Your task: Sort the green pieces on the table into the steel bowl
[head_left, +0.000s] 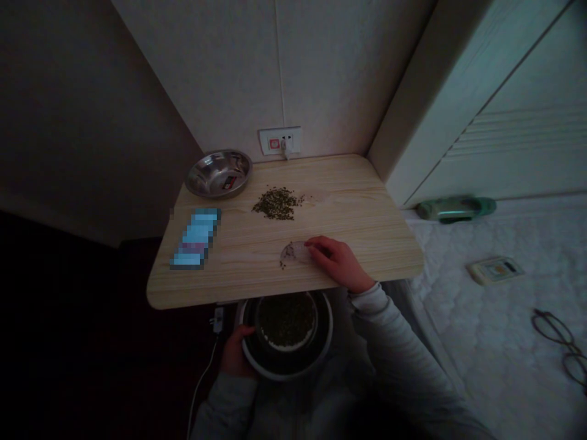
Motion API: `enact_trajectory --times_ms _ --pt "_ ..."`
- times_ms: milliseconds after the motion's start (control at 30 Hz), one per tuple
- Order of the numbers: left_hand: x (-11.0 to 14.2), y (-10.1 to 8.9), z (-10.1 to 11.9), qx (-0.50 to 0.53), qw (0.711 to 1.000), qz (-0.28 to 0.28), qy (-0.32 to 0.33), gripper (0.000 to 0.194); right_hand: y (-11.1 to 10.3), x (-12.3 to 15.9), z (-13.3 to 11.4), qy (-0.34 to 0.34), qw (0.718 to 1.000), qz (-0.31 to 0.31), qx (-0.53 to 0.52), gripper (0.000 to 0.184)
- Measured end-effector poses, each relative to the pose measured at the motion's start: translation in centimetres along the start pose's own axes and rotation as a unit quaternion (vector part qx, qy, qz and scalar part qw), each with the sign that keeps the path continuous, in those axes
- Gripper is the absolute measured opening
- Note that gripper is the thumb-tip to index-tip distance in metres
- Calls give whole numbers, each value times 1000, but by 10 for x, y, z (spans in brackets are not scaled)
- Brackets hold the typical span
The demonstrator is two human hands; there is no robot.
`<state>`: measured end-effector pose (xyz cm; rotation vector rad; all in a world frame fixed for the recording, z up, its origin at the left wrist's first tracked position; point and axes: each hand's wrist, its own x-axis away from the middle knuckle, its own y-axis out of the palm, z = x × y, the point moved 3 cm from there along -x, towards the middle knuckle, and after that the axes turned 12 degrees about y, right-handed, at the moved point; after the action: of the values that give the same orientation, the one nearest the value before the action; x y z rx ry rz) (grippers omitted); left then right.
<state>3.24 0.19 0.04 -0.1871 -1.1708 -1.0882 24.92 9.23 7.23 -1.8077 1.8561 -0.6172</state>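
Observation:
My right hand [337,260] pinches the edge of a small clear plastic piece [299,252], disc-like or scoop-like, low over the front of the wooden tabletop [238,275]. A few dark grains show at its left end. Farther back lies a loose pile of small greenish-brown grains [277,203]. Below the table edge, my left hand [238,353] grips the left rim of a round white-rimmed container [328,342]. Inside that sits a smaller bowl filled with dark grains [288,318]. My left fingers are partly hidden by the container.
A shiny metal bowl [219,174] stands at the back left, with a blurred-out phone [197,238] in front. A wall socket [279,140] holds a plug. To the right, a quilted bed bears a green bottle [456,208], a small pale box [495,269] and glasses [553,327].

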Motion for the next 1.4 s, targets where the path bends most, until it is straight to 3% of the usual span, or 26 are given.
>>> enact_trajectory --times_ms 367,667,1400 --pt "5 4 0 -11 1000 11 -9 23 -1 0 0 -9 1000 -9 -1 21" --pt "3 3 -1 27 999 -25 -13 21 1 0 1 -12 1000 -12 -5 20" --pt "-1 -1 -2 34 999 -7 -14 19 -1 0 1 -10 1000 -14 -20 19"
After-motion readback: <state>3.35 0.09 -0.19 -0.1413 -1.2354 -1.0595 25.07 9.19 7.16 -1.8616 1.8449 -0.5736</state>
